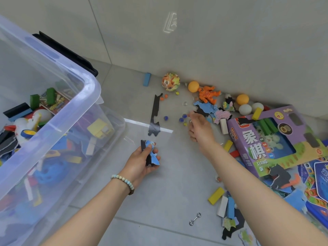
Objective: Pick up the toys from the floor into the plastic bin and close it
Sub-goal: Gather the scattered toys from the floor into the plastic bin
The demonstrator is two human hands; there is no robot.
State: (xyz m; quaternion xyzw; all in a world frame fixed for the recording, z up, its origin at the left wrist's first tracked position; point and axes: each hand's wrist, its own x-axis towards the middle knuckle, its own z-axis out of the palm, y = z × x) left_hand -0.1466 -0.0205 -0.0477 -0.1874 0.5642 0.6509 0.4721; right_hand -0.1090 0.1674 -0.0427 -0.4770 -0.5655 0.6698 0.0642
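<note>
The clear plastic bin (88,89) stands at the left, holding several toys. My left hand (142,160) grips a few blue and black puzzle pieces (150,153) beside the bin. My right hand (200,128) reaches out over small blue marbles (182,118) and puzzle pieces (205,107) on the floor; its fingers are loosely curled and I see nothing in them. A long black puzzle strip (154,116) lies between the hands. Along the wall sit a patterned ball (170,81), an orange figure (207,95) and orange and white balls (245,109).
A purple chess game box (269,139) lies at the right with a blue board (319,174) and more puzzle pieces. Yellow, white and blue blocks (221,201) and a metal hook (194,218) lie near my right forearm. A blue block (147,79) rests by the wall. The bin's dark lid (71,52) stands behind it.
</note>
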